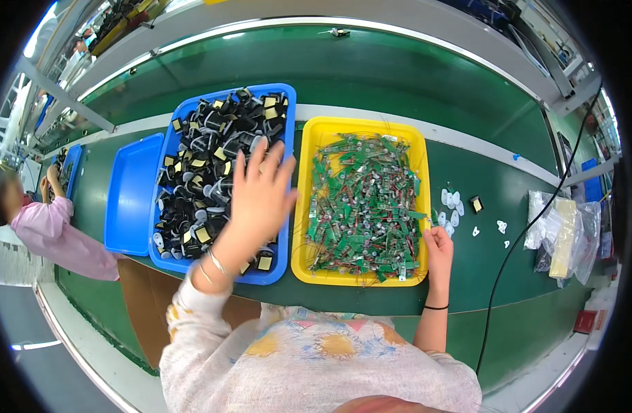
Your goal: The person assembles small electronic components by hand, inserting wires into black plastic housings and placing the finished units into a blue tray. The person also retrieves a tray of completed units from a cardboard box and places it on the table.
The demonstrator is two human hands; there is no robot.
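Note:
My left hand (261, 189) hovers with fingers spread above a blue tray (289, 103), and nothing shows in its grip. Heaped in that tray are many small black plastic parts (192, 165) with pale yellow pads and grey-white pieces. To its right stands a yellow tray (371, 124) full of small green circuit boards (364, 213) with thin red and black wires. Just outside the yellow tray's right rim, my right hand (440, 251) has its fingertips pinched together on a small circuit board (418, 215), mostly covered at the fingers.
A second blue tray (126, 199) adjoins on the left. White oval pieces (452, 201), a single black part (476, 204) and small white pieces (501, 226) lie at right. Beyond are a black cable (500, 272) and plastic bags (584, 234). A person in pink (54, 230) works far left.

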